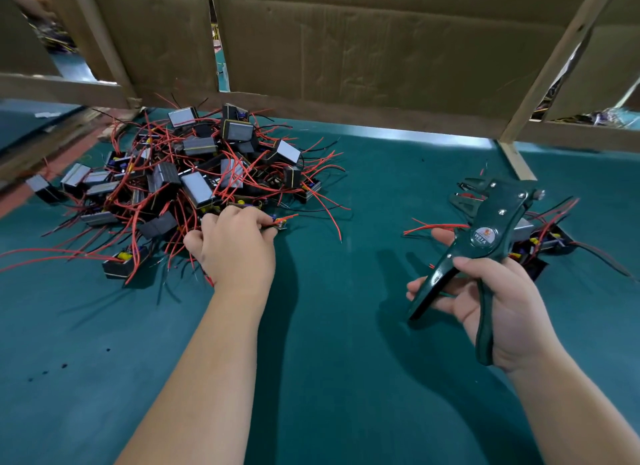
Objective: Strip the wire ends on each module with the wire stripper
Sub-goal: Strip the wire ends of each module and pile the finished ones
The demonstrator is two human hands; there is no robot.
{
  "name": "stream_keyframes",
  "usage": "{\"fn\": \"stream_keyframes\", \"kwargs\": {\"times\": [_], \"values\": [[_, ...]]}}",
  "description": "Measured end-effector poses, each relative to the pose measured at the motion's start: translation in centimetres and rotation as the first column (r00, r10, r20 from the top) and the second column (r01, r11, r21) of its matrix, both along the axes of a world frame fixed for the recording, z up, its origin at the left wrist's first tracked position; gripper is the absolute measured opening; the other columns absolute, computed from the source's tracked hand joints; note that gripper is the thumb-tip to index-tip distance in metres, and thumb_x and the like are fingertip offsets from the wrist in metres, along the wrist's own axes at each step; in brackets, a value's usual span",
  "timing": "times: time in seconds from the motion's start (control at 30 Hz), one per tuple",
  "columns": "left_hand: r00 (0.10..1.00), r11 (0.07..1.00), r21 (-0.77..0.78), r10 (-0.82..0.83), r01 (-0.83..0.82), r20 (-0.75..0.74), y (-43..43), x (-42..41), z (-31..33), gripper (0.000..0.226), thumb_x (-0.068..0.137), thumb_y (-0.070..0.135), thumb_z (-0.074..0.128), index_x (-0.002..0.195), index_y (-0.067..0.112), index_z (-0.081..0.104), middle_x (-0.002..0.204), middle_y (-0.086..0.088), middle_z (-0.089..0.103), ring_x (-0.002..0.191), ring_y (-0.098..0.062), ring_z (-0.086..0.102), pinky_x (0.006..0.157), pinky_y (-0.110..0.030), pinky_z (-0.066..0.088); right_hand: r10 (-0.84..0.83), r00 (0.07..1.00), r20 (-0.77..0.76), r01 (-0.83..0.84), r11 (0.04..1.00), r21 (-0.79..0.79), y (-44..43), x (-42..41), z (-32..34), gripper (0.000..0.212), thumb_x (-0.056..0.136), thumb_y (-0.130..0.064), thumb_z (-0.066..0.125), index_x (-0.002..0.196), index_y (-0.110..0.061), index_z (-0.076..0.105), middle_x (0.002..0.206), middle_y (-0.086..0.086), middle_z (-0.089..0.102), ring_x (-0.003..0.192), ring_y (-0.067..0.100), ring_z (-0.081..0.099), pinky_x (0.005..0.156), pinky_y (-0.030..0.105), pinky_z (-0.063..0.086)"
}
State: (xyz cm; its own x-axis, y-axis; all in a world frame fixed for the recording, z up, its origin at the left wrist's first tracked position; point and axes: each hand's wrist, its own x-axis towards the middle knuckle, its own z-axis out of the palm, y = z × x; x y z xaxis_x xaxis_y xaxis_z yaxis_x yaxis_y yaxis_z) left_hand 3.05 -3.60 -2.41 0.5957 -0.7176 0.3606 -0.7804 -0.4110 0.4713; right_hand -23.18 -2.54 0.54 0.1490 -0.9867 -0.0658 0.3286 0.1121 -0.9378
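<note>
A big heap of small black modules (194, 174) with red and black wires lies at the left on the green table (329, 326). My left hand (232, 246) reaches into the heap's near edge and its fingers curl around one module (278, 223). My right hand (491, 302) grips the dark green wire stripper (485, 236) by its handles, jaws pointing up and away, above the table. Behind the stripper lies a small group of modules (543, 243) with wires spreading out.
A cardboard wall (363, 49) on a wooden frame closes off the back of the table. A wooden post (516, 160) meets the table behind the stripper. Open green surface lies between the two groups of modules and in front of my arms.
</note>
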Motion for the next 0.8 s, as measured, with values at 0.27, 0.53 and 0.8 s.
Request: {"fn": "stream_keyframes", "kwargs": {"times": [0.27,0.53,0.8], "values": [[0.724,0.618,-0.693,-0.66,0.371,-0.201,1.9,-0.7,2.9,0.018,0.075,0.016,0.079,0.075,0.031,0.07,0.075,0.012,0.064,0.07,-0.009,0.06,0.069,-0.019,0.045,0.058,0.998,0.032,-0.059,0.998,0.028,0.1,0.4,0.1,0.039,0.073,-0.008,0.057,0.112,-0.002,0.059,0.093,0.016,0.067,0.063,0.043,0.064,0.063,0.055,0.055],[-0.025,0.599,-0.784,-0.792,0.161,-0.61,2.6,-3.9,4.2,0.004,0.071,0.024,0.071,0.068,0.024,0.07,0.076,0.005,0.069,0.068,-0.014,0.068,0.068,-0.024,0.053,0.122,0.988,0.095,-0.127,0.991,0.051,0.3,0.6,-0.1,0.047,0.069,-0.018,0.055,0.114,-0.001,0.059,0.104,0.022,0.06,0.068,0.045,0.062,0.065,0.059,0.054],[-0.053,0.801,-0.599,-0.599,-0.019,-0.799,1.8,-3.3,3.4,0.014,0.075,0.024,0.064,0.085,0.015,0.064,0.074,0.002,0.072,0.064,-0.014,0.07,0.057,-0.024,0.057,0.173,0.979,0.104,-0.182,0.98,0.083,0.2,0.7,0.0,0.067,0.064,-0.023,0.058,0.125,0.005,0.052,0.128,0.022,0.057,0.068,0.043,0.062,0.065,0.054,0.055]]}}
